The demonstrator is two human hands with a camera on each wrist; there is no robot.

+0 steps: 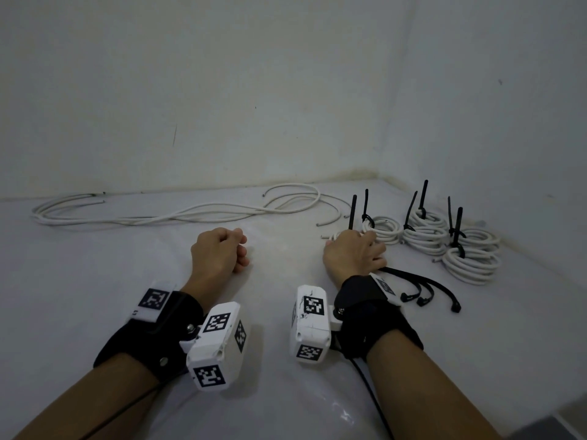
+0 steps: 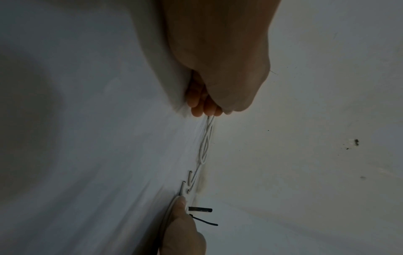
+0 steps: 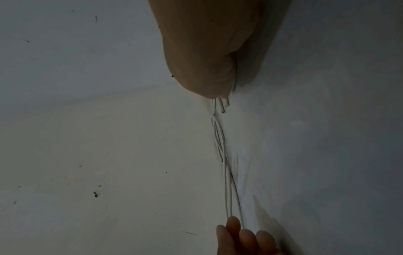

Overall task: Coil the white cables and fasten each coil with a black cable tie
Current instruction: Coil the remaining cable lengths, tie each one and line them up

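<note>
My right hand [image 1: 355, 252] lies over a small white cable coil [image 1: 334, 237] at the table's right and grips it; two cable ends [image 3: 224, 104] poke out past the palm. A black cable tie [image 1: 352, 214] stands up from this coil just behind the hand. The coil itself is mostly hidden under the fingers. My left hand [image 1: 222, 252] rests on the table to the left, curled into a loose fist with nothing in it. Long loose white cables [image 1: 190, 214] lie stretched along the back wall.
Several tied coils [image 1: 425, 236] with upright black tie tails sit in the right back corner. Three loose black ties [image 1: 422, 289] lie on the white table [image 1: 95, 281] just right of my right wrist. Walls close off the back and right.
</note>
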